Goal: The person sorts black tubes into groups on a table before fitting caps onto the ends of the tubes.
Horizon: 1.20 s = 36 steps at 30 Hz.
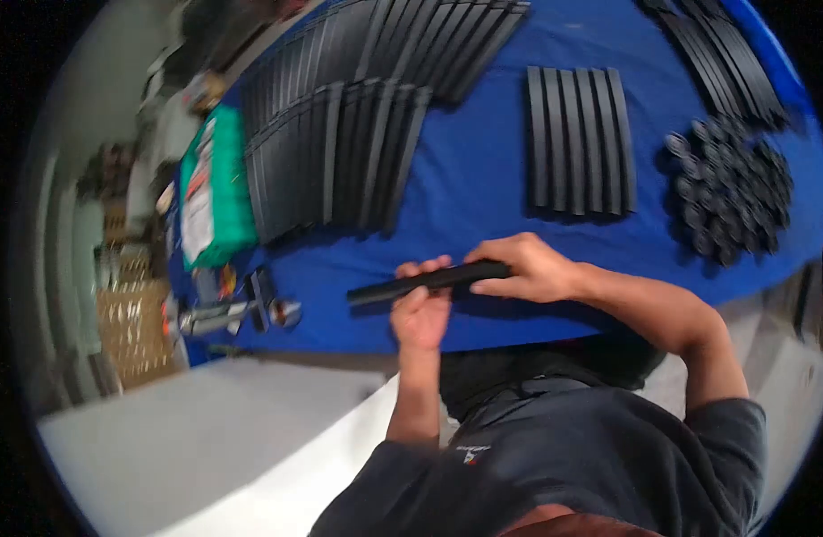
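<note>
A black tube (376, 293) lies across both hands just above the near edge of the blue-covered table. My left hand (422, 315) is closed around its middle, thumb on the near side and fingers on the far side. At the tube's right end, my right hand (538, 268) grips it between thumb and fingers. That end looks slightly thicker, but the fingers partly hide it. Beyond the hands, several similar black tubes (581, 143) lie side by side in a row.
Large rows of black tubes (331, 152) cover the far left, with more tubes (725, 63) at far right. Small round black parts (729, 188) are heaped at right. A green box (228, 192) and a metal tool (259, 309) stand left on the blue cloth (470, 170).
</note>
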Each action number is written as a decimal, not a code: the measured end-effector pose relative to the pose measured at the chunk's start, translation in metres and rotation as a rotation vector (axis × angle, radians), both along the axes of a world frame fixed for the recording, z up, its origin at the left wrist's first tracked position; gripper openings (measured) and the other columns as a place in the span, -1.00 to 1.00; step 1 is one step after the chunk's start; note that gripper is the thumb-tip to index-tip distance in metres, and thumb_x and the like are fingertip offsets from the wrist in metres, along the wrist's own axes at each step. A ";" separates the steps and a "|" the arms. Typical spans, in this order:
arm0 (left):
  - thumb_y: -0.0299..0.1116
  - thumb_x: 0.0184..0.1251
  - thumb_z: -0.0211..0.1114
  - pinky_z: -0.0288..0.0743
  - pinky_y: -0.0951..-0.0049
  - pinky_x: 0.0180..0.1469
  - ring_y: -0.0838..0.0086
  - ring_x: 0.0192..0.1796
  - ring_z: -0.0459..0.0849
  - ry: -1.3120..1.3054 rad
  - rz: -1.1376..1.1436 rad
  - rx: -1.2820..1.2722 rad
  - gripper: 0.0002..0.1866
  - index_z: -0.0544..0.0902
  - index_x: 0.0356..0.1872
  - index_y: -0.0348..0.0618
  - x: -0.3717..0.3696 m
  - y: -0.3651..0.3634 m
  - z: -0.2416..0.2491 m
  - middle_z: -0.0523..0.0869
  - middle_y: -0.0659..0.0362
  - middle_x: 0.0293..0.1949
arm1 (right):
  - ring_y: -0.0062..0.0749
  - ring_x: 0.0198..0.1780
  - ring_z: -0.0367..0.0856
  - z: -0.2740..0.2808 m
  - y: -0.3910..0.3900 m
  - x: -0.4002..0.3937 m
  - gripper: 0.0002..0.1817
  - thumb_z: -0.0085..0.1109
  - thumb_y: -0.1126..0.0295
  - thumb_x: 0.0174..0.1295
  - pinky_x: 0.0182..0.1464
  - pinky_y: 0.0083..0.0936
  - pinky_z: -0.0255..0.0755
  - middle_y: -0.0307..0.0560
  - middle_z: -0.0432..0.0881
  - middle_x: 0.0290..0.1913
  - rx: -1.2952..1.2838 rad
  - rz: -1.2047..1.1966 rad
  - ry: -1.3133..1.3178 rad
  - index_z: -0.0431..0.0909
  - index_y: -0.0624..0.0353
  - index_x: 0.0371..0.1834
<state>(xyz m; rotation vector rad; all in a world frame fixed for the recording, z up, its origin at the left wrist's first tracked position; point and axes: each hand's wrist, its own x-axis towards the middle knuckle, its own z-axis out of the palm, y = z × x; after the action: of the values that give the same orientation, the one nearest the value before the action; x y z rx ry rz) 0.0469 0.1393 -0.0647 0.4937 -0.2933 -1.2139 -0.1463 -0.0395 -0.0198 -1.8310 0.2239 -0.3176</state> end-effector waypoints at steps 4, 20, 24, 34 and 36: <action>-0.54 0.41 0.37 0.39 -0.10 0.54 -0.02 0.46 0.50 0.027 0.030 0.079 -0.63 0.52 0.18 -0.14 -0.007 -0.006 0.009 0.66 -0.11 0.26 | 0.05 -0.18 0.70 -0.009 0.009 -0.004 -0.63 0.39 0.34 0.30 -0.08 -0.20 0.57 0.13 0.66 -0.18 -0.216 -0.112 -0.138 0.60 0.29 0.10; -0.46 0.42 0.40 0.44 -0.11 0.49 -0.01 0.39 0.58 -0.089 0.081 0.157 -0.63 0.54 0.19 -0.11 -0.011 -0.005 0.014 0.69 -0.09 0.23 | 0.19 -0.16 0.67 -0.017 0.009 0.002 -0.59 0.37 0.30 0.27 -0.13 -0.02 0.58 0.15 0.58 -0.21 -0.275 -0.103 -0.242 0.53 0.24 0.11; -0.48 0.42 0.39 0.41 -0.12 0.51 -0.01 0.40 0.57 -0.094 0.042 0.094 -0.63 0.54 0.18 -0.12 -0.003 0.000 0.008 0.70 -0.09 0.22 | 0.11 -0.15 0.70 -0.021 0.011 0.000 -0.61 0.34 0.24 0.31 -0.18 -0.11 0.58 0.20 0.65 -0.22 -0.203 -0.110 -0.307 0.56 0.26 0.07; -0.52 0.52 0.26 0.33 -0.08 0.59 -0.01 0.48 0.47 -0.098 -0.013 -0.029 -0.69 0.57 0.23 -0.25 -0.001 0.001 0.005 0.61 -0.12 0.33 | 0.17 -0.08 0.69 -0.021 0.013 0.005 -0.62 0.32 0.29 0.27 -0.03 -0.05 0.54 0.21 0.70 -0.16 0.012 -0.072 -0.178 0.60 0.36 0.02; -0.50 0.53 0.25 0.33 -0.07 0.59 -0.01 0.49 0.45 -0.106 -0.015 -0.031 -0.67 0.55 0.25 -0.26 -0.003 0.000 0.007 0.59 -0.13 0.35 | 0.16 -0.08 0.69 -0.023 0.012 0.006 -0.62 0.32 0.28 0.27 -0.05 -0.05 0.54 0.22 0.70 -0.16 0.005 -0.059 -0.178 0.60 0.36 0.02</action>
<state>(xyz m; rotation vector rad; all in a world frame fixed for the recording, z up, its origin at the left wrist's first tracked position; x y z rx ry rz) 0.0441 0.1396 -0.0580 0.5312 -0.4063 -1.1980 -0.1406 -0.0277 -0.0427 -1.7816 0.1545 -0.5184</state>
